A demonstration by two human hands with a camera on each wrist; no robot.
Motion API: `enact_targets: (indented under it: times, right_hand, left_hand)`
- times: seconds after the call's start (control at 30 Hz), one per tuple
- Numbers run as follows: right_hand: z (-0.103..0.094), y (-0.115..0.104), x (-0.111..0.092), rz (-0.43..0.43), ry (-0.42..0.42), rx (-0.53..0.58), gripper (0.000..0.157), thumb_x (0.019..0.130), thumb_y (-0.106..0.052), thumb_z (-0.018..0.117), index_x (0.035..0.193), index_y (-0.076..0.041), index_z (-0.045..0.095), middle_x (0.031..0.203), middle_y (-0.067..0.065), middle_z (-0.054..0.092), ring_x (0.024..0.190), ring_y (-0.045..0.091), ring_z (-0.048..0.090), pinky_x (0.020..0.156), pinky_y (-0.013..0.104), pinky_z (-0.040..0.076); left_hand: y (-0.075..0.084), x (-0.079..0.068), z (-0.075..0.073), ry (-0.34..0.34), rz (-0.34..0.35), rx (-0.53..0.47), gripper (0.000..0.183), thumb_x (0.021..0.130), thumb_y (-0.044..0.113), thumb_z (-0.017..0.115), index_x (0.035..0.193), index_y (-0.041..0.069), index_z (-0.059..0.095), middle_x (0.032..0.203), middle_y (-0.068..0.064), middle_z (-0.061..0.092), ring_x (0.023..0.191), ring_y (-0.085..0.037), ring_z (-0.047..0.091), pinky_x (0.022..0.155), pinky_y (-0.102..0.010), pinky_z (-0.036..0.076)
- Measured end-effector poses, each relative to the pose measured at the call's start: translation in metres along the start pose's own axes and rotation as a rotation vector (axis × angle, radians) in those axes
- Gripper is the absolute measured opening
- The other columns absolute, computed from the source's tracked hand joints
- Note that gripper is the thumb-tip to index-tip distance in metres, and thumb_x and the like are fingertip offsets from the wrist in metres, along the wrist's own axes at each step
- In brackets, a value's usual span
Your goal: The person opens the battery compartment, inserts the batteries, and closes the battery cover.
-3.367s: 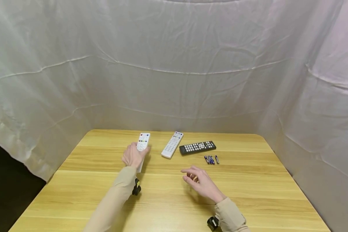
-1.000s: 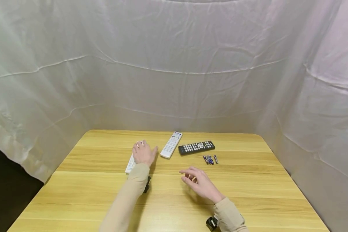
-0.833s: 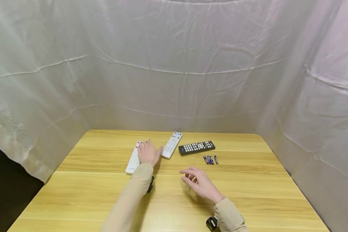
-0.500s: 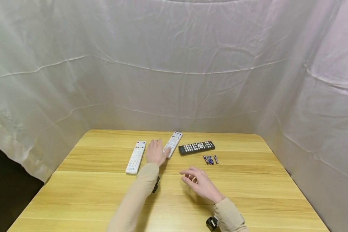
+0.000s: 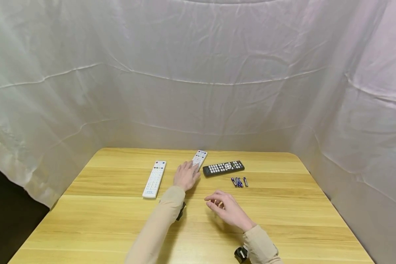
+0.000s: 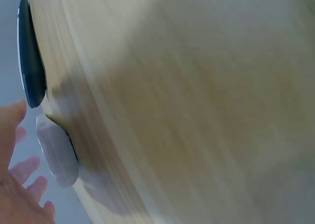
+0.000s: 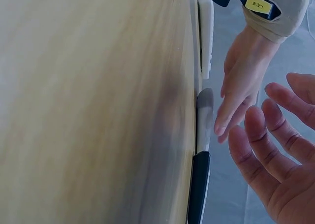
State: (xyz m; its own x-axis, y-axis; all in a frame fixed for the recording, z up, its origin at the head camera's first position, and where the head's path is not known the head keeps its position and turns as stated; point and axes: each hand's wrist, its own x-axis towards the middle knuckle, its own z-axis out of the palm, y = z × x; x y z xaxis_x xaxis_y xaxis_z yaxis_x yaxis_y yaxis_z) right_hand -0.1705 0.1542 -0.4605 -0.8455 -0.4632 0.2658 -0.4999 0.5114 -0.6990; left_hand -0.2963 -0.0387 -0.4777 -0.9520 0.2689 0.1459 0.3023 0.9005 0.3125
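My left hand (image 5: 185,176) hovers over the near half of the middle white remote control (image 5: 199,157), hiding part of it. In the left wrist view, the fingers (image 6: 25,171) are spread just above that remote's end, and a gap shows between them. Left of this hand lies another white remote control (image 5: 154,179), face up. My right hand (image 5: 229,209) is held still over the table, its fingers loosely bent and holding nothing. Beyond it rest a black remote control (image 5: 223,168) and several small blue batteries (image 5: 239,182).
The wooden table (image 5: 283,220) carries all these things. Pale grey fabric (image 5: 198,102) hangs behind it and along both sides. Black straps sit at both wrists, below beige sleeves (image 5: 158,223).
My left hand has set the left white remote down, slightly turned, let go of it and moved right, over the middle white remote. The right hand has stayed in place.
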Motion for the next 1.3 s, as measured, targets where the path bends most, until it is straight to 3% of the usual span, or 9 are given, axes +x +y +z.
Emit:
enact_targets:
  times: [0.2, 0.4, 0.67, 0.87, 1.0, 1.3]
  right_hand:
    - [0.0003, 0.0008, 0.0005, -0.014, 0.004, -0.001, 0.025, 0.099, -0.019, 0.063, 0.114, 0.0, 0.072, 0.097, 0.004, 0.069, 0.081, 0.004, 0.059, 0.071, 0.017, 0.056]
    - [0.0006, 0.0011, 0.0007, -0.015, 0.003, 0.007, 0.025, 0.099, -0.018, 0.063, 0.114, 0.0, 0.072, 0.098, 0.004, 0.069, 0.08, 0.003, 0.058, 0.069, 0.017, 0.056]
    - [0.0012, 0.0013, 0.0006, -0.009, 0.005, 0.008, 0.024, 0.099, -0.018, 0.063, 0.113, 0.0, 0.072, 0.097, 0.004, 0.068, 0.081, 0.003, 0.058, 0.069, 0.017, 0.056]
    - [0.0011, 0.0013, 0.0005, -0.01, 0.007, 0.005, 0.024, 0.099, -0.018, 0.063, 0.113, 0.0, 0.072, 0.098, 0.004, 0.068, 0.08, 0.003, 0.058, 0.068, 0.017, 0.056]
    - [0.0012, 0.0014, 0.0004, -0.013, 0.006, 0.001, 0.024, 0.099, -0.017, 0.063, 0.113, 0.0, 0.072, 0.098, 0.004, 0.068, 0.08, 0.002, 0.058, 0.068, 0.017, 0.056]
    - [0.0015, 0.0014, 0.0003, -0.014, 0.005, 0.002, 0.024, 0.099, -0.017, 0.063, 0.113, 0.0, 0.072, 0.097, 0.004, 0.068, 0.08, 0.002, 0.057, 0.068, 0.017, 0.056]
  left_hand:
    - [0.0005, -0.0035, -0.0008, 0.023, 0.01, 0.048, 0.042, 0.102, 0.035, 0.055, 0.141, 0.018, 0.058, 0.152, -0.013, 0.052, 0.142, -0.034, 0.045, 0.125, -0.053, 0.031]
    - [0.002, -0.0037, -0.0015, -0.004, -0.021, 0.051, 0.043, 0.1, 0.031, 0.06, 0.141, 0.018, 0.058, 0.153, -0.011, 0.051, 0.143, -0.032, 0.046, 0.126, -0.053, 0.029]
    - [0.003, -0.0037, 0.0011, 0.077, -0.017, 0.122, 0.037, 0.096, 0.03, 0.068, 0.13, 0.016, 0.065, 0.135, -0.013, 0.063, 0.127, -0.033, 0.059, 0.122, -0.052, 0.037]
    - [0.0017, -0.0033, 0.002, 0.171, -0.03, 0.145, 0.024, 0.091, 0.03, 0.075, 0.107, 0.014, 0.069, 0.109, -0.012, 0.067, 0.099, -0.03, 0.066, 0.1, -0.042, 0.053]
    - [0.0009, -0.004, 0.002, 0.194, -0.058, 0.165, 0.024, 0.089, 0.033, 0.077, 0.095, 0.013, 0.066, 0.101, -0.011, 0.065, 0.086, -0.027, 0.064, 0.082, -0.038, 0.056]
    - [0.001, -0.0064, -0.0002, 0.18, -0.139, 0.144, 0.031, 0.083, 0.038, 0.081, 0.087, 0.011, 0.067, 0.105, -0.011, 0.064, 0.081, -0.026, 0.062, 0.074, -0.039, 0.057]
